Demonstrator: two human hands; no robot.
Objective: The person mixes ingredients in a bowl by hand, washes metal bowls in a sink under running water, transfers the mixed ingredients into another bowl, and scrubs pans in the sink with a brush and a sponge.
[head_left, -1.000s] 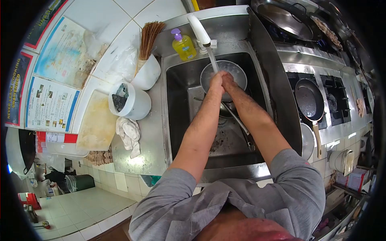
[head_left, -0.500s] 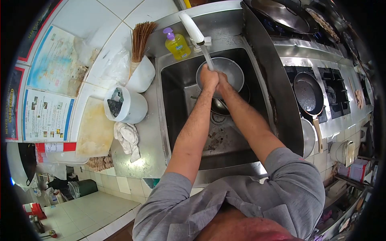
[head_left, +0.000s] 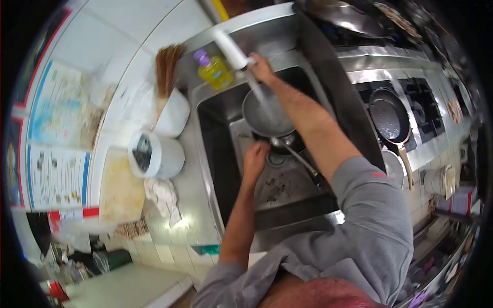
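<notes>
My right hand [head_left: 262, 69] reaches over the sink to the base of the white faucet [head_left: 231, 50], its fingers closed around the tap handle there. Water runs from the spout into a round metal bowl [head_left: 278, 121] in the sink. My left hand [head_left: 255, 155] hangs just in front of the bowl, apart from it, with its fingers curled in and no object visible in them. Under and beside the bowl lies a pan, its long handle [head_left: 304, 162] pointing toward me.
The sink [head_left: 211, 169] has dark debris on its bottom. A yellow soap bottle [head_left: 214, 73] stands behind it. On the left counter are a white bucket [head_left: 172, 157], a stick brush [head_left: 167, 69] and a cloth [head_left: 163, 197]. A frying pan [head_left: 389, 114] sits on the stove at right.
My hands, held together under the running water before, have separated. The right hand has moved up to the tap handle; the left has come back toward me. The view has tilted slightly.
</notes>
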